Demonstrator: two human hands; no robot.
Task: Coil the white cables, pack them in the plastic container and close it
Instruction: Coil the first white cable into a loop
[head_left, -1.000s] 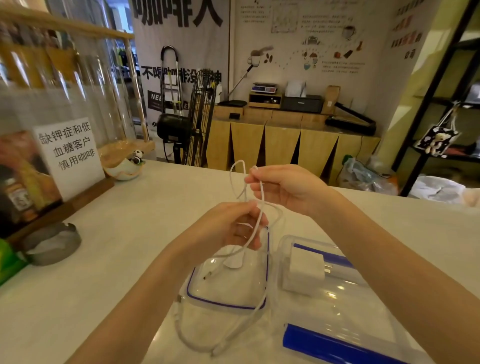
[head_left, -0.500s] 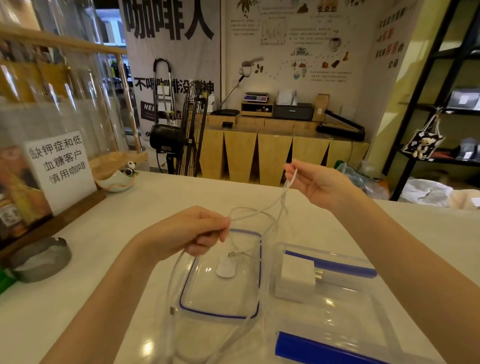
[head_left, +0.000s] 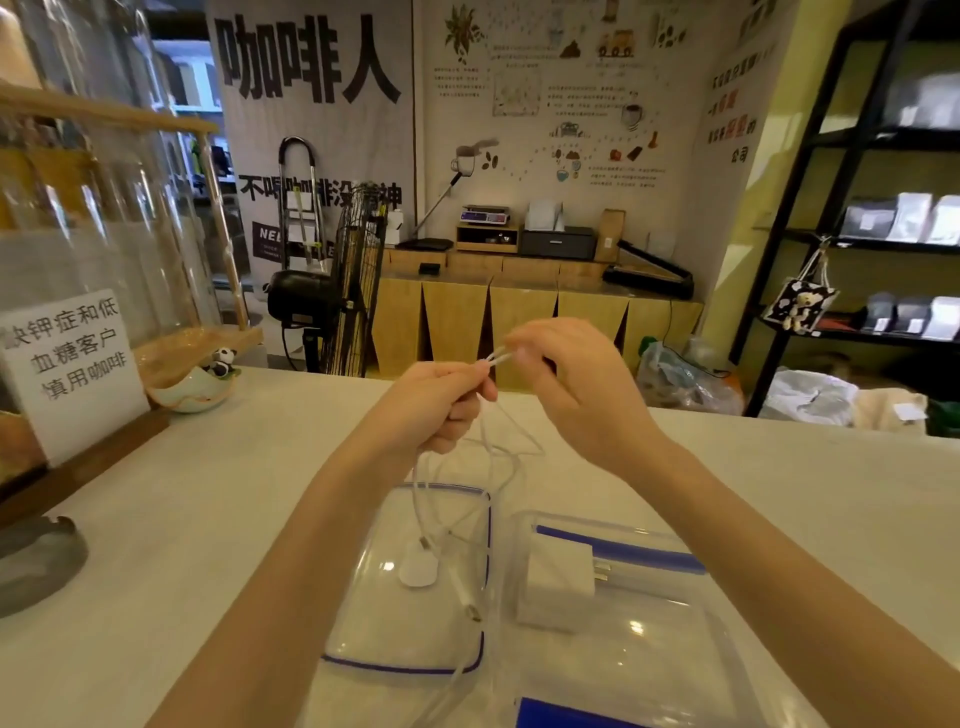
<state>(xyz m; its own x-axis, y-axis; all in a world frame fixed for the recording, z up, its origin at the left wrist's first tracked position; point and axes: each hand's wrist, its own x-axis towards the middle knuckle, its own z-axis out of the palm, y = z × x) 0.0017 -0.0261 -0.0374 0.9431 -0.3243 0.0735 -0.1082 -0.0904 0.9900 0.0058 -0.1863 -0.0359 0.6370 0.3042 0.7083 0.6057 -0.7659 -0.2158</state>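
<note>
Both hands raised above pale tabletop (head_left: 208, 519), close together. Left hand (head_left: 439, 402) fisted, fingers closed around white cable (head_left: 488, 447) bundle. Right hand (head_left: 576, 379) fingers pinch short cable stretch just beside left thumb. Loose loops hang below hands, trailing down over clear lid (head_left: 374, 613) with blue seal; cable's round white puck end (head_left: 418, 571) rests on lid. Clear plastic container (head_left: 675, 649) just right of lid, white charger block (head_left: 558, 582) inside.
</note>
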